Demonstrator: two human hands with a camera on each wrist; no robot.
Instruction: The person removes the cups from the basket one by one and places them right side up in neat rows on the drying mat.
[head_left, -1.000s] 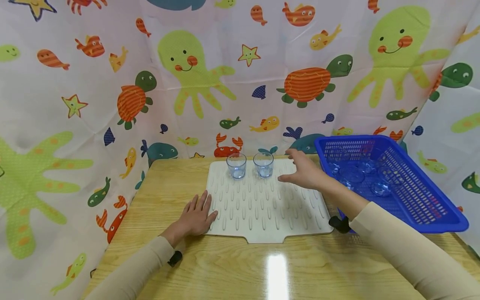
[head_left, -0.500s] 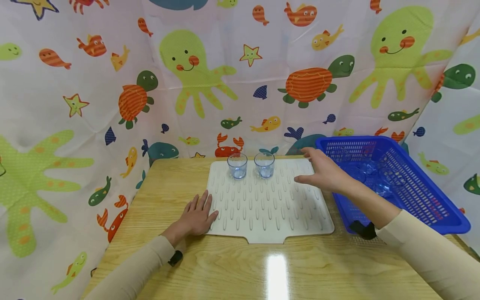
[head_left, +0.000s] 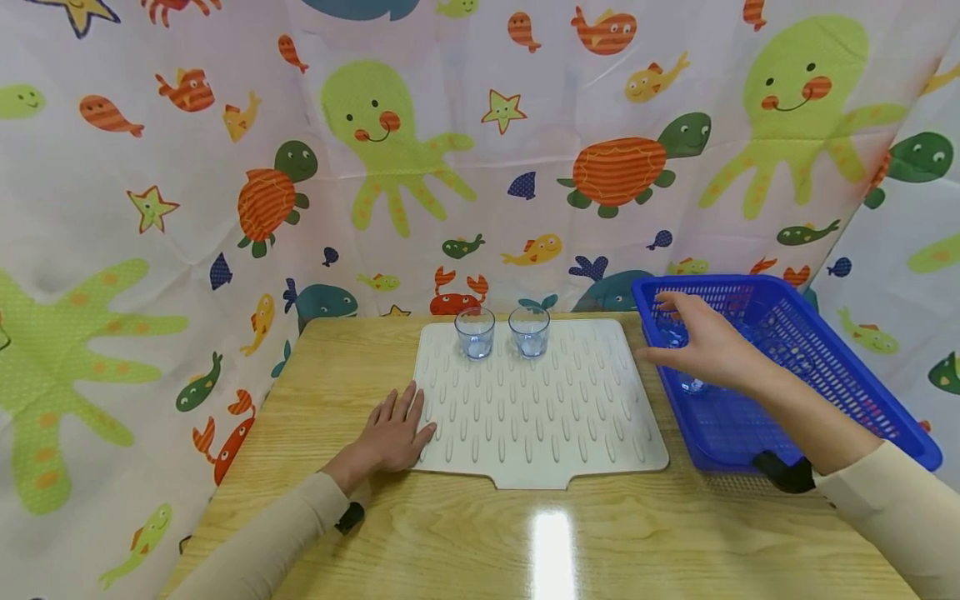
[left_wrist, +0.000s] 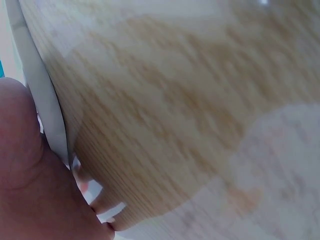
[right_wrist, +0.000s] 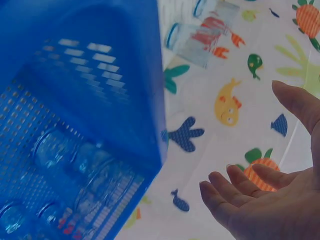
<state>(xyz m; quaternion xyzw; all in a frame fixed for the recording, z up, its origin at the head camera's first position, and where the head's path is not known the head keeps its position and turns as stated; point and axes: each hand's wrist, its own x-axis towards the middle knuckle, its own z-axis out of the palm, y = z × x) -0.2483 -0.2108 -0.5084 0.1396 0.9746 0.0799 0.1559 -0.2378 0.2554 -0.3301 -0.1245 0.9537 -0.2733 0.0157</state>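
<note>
Two clear bluish drinking glasses [head_left: 476, 335] stand upright side by side near the far edge of a white drainboard [head_left: 540, 450] with raised oval ridges. My left hand [head_left: 395, 433] lies flat at the board's left edge, fingers spread. In the left wrist view, part of the hand [left_wrist: 35, 190] is beside the board's rim [left_wrist: 44, 85]. Over the left side of a blue plastic basket [head_left: 720, 457] hovers my right hand [head_left: 705, 346], thumb and fingers apart, holding nothing. Several clear glasses [right_wrist: 54, 148] lie inside the basket, partly hidden by this hand in the head view.
A wooden table [head_left: 465, 542] carries the board, with the basket at its right side. A white curtain [head_left: 480, 208] printed with sea animals hangs behind and at both sides. The basket's wall [right_wrist: 135, 100] rises high in the right wrist view.
My right hand has moved right, from beside the glasses on the board to over the basket, staying empty. The left hand and both standing glasses have kept their places.
</note>
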